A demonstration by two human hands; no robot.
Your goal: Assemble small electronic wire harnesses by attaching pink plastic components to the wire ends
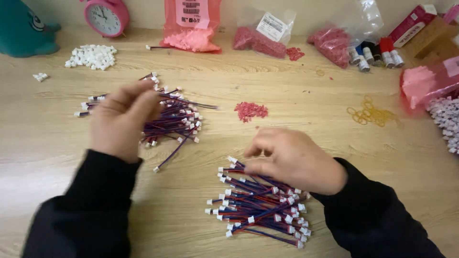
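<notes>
Two piles of short red-and-blue wires with white plug ends lie on a wooden table (287, 100). My left hand (122, 117) hovers over the left wire pile (179, 119), fingers pinched near some wires; the blur hides whether it grips any. My right hand (294, 160) rests on the top of the right wire pile (260, 200), fingers curled down onto the wires. Both arms wear black sleeves.
White connector housings (92, 56) lie at the back left, a pink clock (106, 16) behind them. Bags of pink and red parts (191, 28) line the back edge. A small red heap (251, 111) and yellow rubber bands (370, 114) sit mid-table; thread spools (377, 55) stand at right.
</notes>
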